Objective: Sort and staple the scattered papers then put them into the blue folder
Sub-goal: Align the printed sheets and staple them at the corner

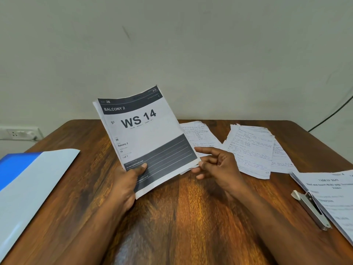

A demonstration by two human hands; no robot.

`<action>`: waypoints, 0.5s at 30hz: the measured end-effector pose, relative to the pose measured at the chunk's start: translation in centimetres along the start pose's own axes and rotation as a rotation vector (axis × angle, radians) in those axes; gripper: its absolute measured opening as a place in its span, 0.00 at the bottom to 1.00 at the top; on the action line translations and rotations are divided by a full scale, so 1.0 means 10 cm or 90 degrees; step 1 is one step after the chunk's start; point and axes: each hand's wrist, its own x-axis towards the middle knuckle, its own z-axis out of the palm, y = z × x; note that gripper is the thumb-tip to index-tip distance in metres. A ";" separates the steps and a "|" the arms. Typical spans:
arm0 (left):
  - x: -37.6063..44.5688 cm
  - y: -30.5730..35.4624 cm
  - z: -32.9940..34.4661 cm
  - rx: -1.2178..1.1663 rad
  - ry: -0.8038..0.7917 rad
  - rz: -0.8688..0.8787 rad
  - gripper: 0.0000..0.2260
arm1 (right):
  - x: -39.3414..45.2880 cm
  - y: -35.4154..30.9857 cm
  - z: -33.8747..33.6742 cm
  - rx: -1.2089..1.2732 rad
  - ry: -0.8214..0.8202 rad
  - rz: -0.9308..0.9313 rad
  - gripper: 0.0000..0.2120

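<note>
You are sitting at a wooden table facing a plain wall. Your left hand is holding up a printed stack of papers, thumb pressing on the front near the bottom corner and fingers curling behind it. The top sheet is reading "WS 14" and "Balcony 2". The stack is tilting back, its lower edge hanging above the table. Your right hand is hovering at the stack's lower right corner, fingers loosely curled; the fingertips are meeting or nearly meeting the paper edge, and it is not clear that they are gripping anything.

Handwritten papers are lying scattered on the far right of the table, some overlapping. A silver stapler is lying near the right edge, touching another printed stack. The blue folder is lying at your left, a pale flap folded over the blue.

What could be going wrong from here: you are carrying the stack by one corner only, so the back sheets could be sliding or fanning out, and the visible offset along the left edge suggests they are not fully squared. Stapling now would likely be fixing them crooked, or missing a page. The handwritten sheets are overlapping, so pages from different sets could be getting mixed. The stapler is sitting close to the table edge, where a careless reach might be knocking it off.
</note>
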 end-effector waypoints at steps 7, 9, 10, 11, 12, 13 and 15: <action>-0.05 0.00 0.03 0.015 -0.003 0.012 0.13 | 0.01 0.03 0.01 -0.009 0.010 0.019 0.20; -0.05 0.00 0.03 0.015 -0.006 0.010 0.14 | 0.03 0.06 0.01 0.000 0.020 0.028 0.18; -0.04 0.00 0.03 0.013 -0.009 0.008 0.15 | 0.03 0.07 0.00 0.008 0.021 0.033 0.17; -0.03 0.00 0.03 0.009 -0.012 0.005 0.16 | 0.04 0.07 -0.01 0.020 0.017 0.039 0.17; -0.03 0.01 0.02 0.005 -0.013 0.004 0.16 | 0.05 0.08 -0.03 0.037 0.011 0.048 0.16; -0.02 0.02 0.02 -0.001 -0.013 0.001 0.17 | 0.05 0.08 -0.04 0.059 0.003 0.059 0.15; 0.00 0.04 0.00 -0.011 -0.013 -0.005 0.18 | 0.06 0.07 -0.06 0.097 -0.017 0.080 0.15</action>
